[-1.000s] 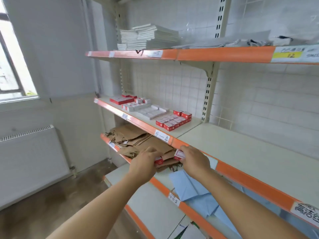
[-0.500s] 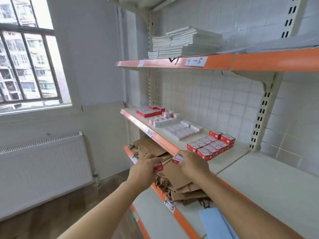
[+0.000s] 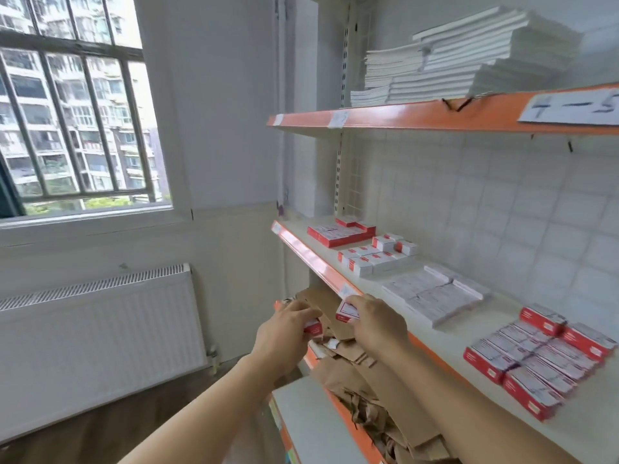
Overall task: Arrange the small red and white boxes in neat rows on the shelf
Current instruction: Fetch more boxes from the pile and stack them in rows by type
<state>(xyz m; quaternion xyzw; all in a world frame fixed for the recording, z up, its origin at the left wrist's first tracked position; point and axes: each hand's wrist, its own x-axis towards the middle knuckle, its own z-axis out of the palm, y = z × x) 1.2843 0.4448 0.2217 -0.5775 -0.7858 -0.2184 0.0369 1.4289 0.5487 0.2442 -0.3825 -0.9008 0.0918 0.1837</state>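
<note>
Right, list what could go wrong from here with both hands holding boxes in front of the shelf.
1. Each small red and white box, one in the left hand and one in the right hand, is pinched out beyond the orange shelf edge; a slack grip could drop one onto the crumpled brown paper bags below.
2. The neat block of red and white boxes lies near the right forearm; a careless reach might knock it askew.

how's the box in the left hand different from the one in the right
The left hand nearly hides its box, only a red corner showing; the right hand pinches its box with the white label and red edge exposed. The right box sits higher, nearer the shelf edge. Both are small, red and white.
</note>
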